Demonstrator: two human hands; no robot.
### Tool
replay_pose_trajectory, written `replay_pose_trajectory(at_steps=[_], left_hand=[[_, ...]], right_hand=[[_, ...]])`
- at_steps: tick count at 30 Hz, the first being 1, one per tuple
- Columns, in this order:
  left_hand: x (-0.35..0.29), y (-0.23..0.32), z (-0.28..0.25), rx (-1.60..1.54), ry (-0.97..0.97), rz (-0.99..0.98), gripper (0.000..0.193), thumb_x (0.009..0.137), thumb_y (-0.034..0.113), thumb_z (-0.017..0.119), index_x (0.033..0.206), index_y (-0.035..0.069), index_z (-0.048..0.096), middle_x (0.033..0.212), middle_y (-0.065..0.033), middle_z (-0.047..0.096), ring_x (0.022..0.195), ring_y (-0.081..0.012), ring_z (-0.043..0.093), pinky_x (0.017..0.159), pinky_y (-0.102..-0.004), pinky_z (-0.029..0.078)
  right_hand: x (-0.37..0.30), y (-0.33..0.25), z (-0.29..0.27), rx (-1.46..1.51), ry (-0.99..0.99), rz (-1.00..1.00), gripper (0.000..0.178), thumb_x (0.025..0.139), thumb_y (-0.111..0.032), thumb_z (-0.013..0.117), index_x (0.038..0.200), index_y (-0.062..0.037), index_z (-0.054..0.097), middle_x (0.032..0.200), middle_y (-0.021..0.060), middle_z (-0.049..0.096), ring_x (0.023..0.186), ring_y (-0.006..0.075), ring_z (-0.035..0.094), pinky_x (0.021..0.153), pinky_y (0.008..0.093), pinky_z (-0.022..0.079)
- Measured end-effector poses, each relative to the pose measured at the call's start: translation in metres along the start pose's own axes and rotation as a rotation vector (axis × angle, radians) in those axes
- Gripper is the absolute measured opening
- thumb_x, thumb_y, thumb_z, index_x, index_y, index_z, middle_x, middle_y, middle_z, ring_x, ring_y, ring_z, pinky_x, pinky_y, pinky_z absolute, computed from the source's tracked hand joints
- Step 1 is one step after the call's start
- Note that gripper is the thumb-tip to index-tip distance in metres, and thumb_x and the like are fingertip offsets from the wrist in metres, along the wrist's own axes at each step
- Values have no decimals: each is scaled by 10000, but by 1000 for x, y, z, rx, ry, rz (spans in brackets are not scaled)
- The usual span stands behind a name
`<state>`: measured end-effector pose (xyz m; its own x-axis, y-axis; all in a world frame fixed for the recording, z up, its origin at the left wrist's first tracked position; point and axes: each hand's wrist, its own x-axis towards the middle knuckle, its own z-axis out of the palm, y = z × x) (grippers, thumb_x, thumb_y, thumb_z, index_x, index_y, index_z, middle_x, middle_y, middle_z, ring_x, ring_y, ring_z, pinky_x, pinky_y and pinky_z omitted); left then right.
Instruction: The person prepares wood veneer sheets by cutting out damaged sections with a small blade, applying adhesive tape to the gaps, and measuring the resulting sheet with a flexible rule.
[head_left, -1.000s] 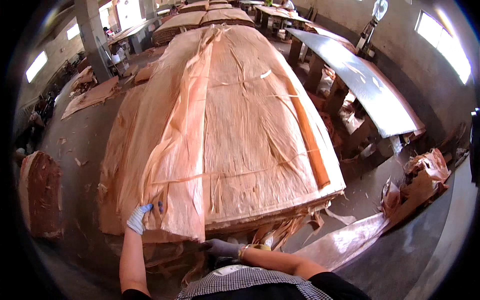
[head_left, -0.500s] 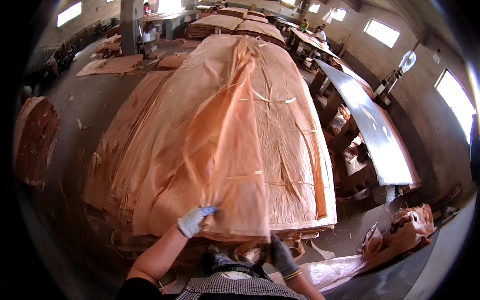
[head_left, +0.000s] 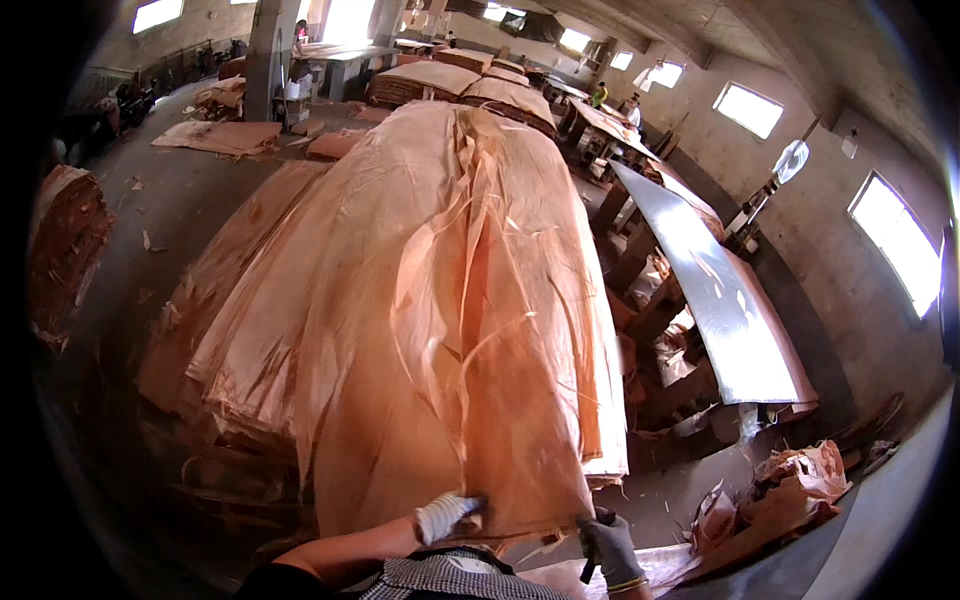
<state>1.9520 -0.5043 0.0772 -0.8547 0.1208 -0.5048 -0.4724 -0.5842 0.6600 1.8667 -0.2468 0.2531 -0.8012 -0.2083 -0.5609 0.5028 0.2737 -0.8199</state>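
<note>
A thin orange-brown wood veneer sheet [head_left: 525, 430] lies in long folds over a big veneer stack [head_left: 340, 230], its near edge drawn up to my body. My left hand [head_left: 446, 518], in a pale glove, is closed on that near edge around the middle. Farther right my right hand [head_left: 610, 550], in a dark grey glove, pinches the sheet's near right corner. A small dark piece shows under the right hand; its kind cannot be made out. Loose veneer strips [head_left: 425, 290] lie along the fold in the middle of the stack.
To the right stands a long table with a shiny metal top [head_left: 720, 300]. Crumpled veneer scraps [head_left: 790, 490] lie on the floor at the lower right. Another veneer bundle [head_left: 70, 240] stands at far left. More stacks [head_left: 430, 80] and other people [head_left: 600, 95] are farther back.
The sheet's near end has been pulled toward me and spread wider across the stack. Both hands have moved rightward and nearer my body. The head view has shifted.
</note>
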Motion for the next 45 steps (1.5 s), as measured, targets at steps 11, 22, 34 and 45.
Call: replay_pose_trajectory(at_steps=[11, 22, 34, 45], left_hand=[[117, -83, 272, 104, -385, -127, 297, 922, 233, 574, 1162, 59, 576, 962, -56, 656, 770, -212, 632, 642, -352, 529], [208, -152, 555, 195, -783, -150, 308, 921, 252, 567, 1152, 48, 581, 956, -64, 657, 768, -214, 632, 642, -355, 525], [385, -151, 772, 240, -948, -153, 324, 920, 273, 560, 1141, 37, 588, 949, -73, 659, 766, -217, 631, 641, -357, 519], [561, -156, 916, 270, -956, -202, 342, 919, 292, 553, 1131, 26, 594, 943, -81, 661, 764, -219, 631, 641, -359, 515]], right_hand=[[-60, 21, -174, -747, 318, -604, 144, 825, -117, 665, 926, -15, 666, 556, -17, 534, 485, 59, 488, 447, 241, 377], [-129, 68, -393, -540, 609, -490, 342, 786, -59, 736, 1094, 52, 638, 692, -22, 577, 596, 43, 470, 510, 201, 388], [-59, -46, -543, -610, 811, -582, 289, 757, -58, 760, 1029, -5, 679, 652, -52, 449, 569, 65, 357, 492, 225, 333], [69, -84, -718, -518, 858, -565, 296, 768, -32, 746, 1050, 13, 669, 758, -10, 600, 667, 89, 493, 602, 241, 456]])
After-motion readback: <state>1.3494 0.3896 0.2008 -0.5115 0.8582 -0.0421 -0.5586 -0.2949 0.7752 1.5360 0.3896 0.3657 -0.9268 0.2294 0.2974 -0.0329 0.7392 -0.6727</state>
